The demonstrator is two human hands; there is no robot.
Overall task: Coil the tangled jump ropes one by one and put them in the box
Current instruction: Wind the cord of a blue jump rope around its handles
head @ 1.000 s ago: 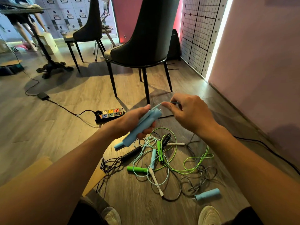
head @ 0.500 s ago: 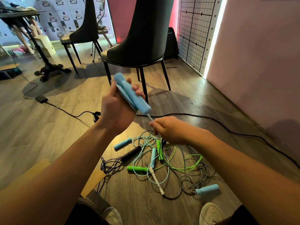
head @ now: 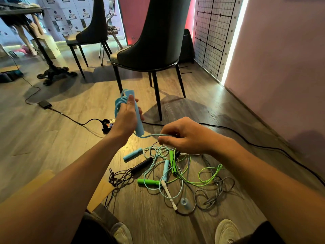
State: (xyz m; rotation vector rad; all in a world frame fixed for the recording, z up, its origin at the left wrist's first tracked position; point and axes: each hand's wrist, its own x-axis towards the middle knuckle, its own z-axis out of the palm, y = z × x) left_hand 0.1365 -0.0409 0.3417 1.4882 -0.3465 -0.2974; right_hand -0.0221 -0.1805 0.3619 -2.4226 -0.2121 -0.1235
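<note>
My left hand (head: pixel 127 115) grips a light-blue jump rope handle (head: pixel 138 120) held nearly upright, with several loops of its blue cord (head: pixel 118 103) bunched against it. From the handle's lower end the cord (head: pixel 149 136) runs right to my right hand (head: pixel 184 136), which pinches it. Below on the wooden floor lies a tangle of ropes (head: pixel 175 171): another blue handle (head: pixel 132 154), a black handle (head: pixel 141 165), green handles (head: pixel 148 181), a white-tipped handle (head: pixel 168 194), and green and grey cords. A cardboard box flap (head: pixel 100 192) shows at lower left, mostly behind my left arm.
A dark chair (head: pixel 154 41) stands just beyond my hands, a second chair (head: pixel 91 32) and a table base (head: pixel 52 73) farther left. A power strip (head: pixel 109 124) and black cables cross the floor. A pink wall (head: pixel 281 67) runs along the right. My shoes (head: pixel 226 231) are at the bottom.
My left hand has turned the blue handle more upright, and loops of cord show bunched on it. My right hand moved right along the cord, away from the handle.
</note>
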